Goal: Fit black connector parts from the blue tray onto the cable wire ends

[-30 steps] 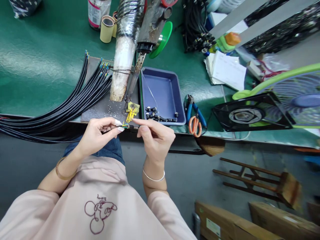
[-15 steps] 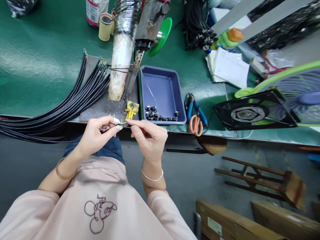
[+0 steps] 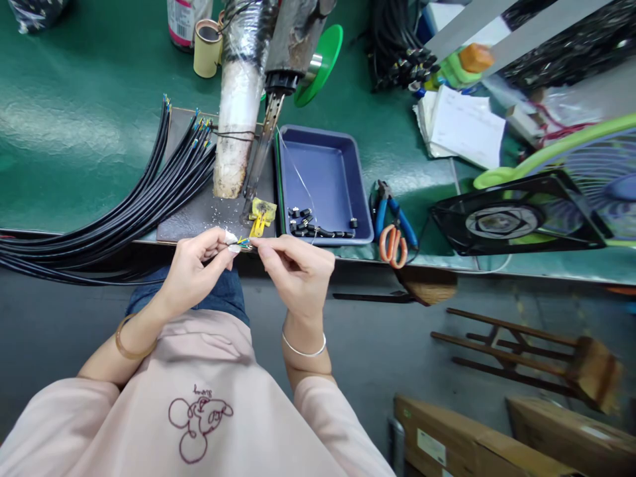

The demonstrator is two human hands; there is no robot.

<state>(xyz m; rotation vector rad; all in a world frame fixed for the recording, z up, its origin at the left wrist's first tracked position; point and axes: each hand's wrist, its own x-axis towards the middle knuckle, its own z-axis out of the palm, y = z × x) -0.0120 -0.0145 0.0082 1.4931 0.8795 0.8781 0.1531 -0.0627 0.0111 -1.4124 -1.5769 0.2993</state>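
Left hand pinching short coloured wires between thumb and fingers; right hand has its index fingertip at the other end of them, thumb close by, can't tell whether it's gripping. Wires sit at the front edge of the green bench, just in front of a yellow clip. Blue-purple tray right of the clip: small black connectors clustered along its near side, one apart toward the right corner, thin pale strand across the left part, rest of floor bare. Beige cylinder at the back, open top, dark inside, contents unclear. White-and-pink jar behind it, cut off by the frame, contents hidden. Cardboard boxes on the floor, lower right, insides not visible. Black cables bundled left, coloured wire tips showing. Pliers lie right of the tray.
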